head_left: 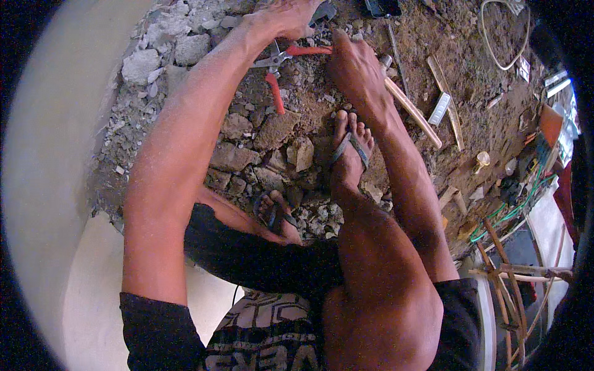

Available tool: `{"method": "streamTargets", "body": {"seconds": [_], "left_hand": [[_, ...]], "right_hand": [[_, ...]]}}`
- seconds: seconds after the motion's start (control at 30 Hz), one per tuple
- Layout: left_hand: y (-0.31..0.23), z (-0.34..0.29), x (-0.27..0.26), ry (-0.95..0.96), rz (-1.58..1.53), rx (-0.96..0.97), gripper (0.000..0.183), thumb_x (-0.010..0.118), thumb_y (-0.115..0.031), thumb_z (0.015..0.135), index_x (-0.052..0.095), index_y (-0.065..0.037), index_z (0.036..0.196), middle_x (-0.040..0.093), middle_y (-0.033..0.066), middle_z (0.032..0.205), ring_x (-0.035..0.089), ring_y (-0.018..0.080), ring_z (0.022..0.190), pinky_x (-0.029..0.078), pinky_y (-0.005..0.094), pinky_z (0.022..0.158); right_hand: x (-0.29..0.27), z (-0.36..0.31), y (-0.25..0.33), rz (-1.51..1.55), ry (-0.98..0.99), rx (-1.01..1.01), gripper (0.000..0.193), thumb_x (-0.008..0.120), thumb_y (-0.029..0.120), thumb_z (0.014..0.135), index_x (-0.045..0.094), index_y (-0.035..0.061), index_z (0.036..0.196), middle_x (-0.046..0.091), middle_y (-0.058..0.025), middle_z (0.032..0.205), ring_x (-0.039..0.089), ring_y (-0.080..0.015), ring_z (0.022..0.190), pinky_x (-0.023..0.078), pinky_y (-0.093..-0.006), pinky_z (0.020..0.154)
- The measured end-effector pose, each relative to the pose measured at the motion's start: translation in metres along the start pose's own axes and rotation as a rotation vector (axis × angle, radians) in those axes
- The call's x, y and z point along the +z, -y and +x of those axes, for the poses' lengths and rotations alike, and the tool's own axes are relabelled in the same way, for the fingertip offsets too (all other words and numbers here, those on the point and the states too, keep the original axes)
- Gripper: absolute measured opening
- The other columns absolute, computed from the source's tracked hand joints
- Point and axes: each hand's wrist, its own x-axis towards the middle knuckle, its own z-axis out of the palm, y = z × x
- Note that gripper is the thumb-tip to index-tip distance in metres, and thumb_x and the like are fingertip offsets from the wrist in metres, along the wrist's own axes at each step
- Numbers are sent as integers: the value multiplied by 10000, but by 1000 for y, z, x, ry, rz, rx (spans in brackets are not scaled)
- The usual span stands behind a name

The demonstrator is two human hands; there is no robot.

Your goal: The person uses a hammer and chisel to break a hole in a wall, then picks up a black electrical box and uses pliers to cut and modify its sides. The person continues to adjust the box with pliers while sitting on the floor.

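Observation:
My left hand [296, 17] is at the top edge beside a dark grey-blue piece [324, 12]. Its fingers are mostly cut off by the frame, so its grip is hidden. To its right, my right hand [357, 69] is closed low over the rubble; what its fingers hold cannot be made out. Red-handled pliers [281, 58] lie between my arms with handles spread. One handle reaches the edge of my right hand, while the other points toward me. Beside my right wrist lies a wooden-handled tool [413, 112] with a metal end.
Broken stones [232, 157] and loose soil surround my sandalled feet [351, 145]. A pale wall [55, 154] borders the left. On the right lie a wood strip [447, 102], a white rectangular piece [440, 109], green cord [495, 226] and a wooden frame [510, 290]. A pale cable loop [484, 37] lies farther off.

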Motion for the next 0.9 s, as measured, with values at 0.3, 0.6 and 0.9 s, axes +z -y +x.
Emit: {"method": "streamTargets", "body": {"seconds": [0.3,0.6,0.9], "left_hand": [[-23,9,-28,174,-102,-158,941,758,-476,798,283,-157,1545,210,291,1568,208,498,1439,252,604,1140],[-20,7,-30,166,-108,-121,938,754,-441,807,261,-156,1552,203,288,1574,233,495,1433,244,589,1150],[-21,10,-33,232,-126,-120,904,771,-393,798,299,-138,1525,250,297,1543,257,497,1417,269,586,1142]], "right_hand": [[-4,8,-2,-25,47,3,207,593,110,856,602,51,1054,650,-277,775,638,-492,775,498,-559,673],[-9,7,3,-47,-98,-164,241,619,107,841,568,54,1070,666,-274,776,638,-512,741,490,-591,665],[-3,2,-1,-13,34,6,181,600,53,806,611,-1,979,635,-304,768,639,-493,748,496,-550,632]]}}
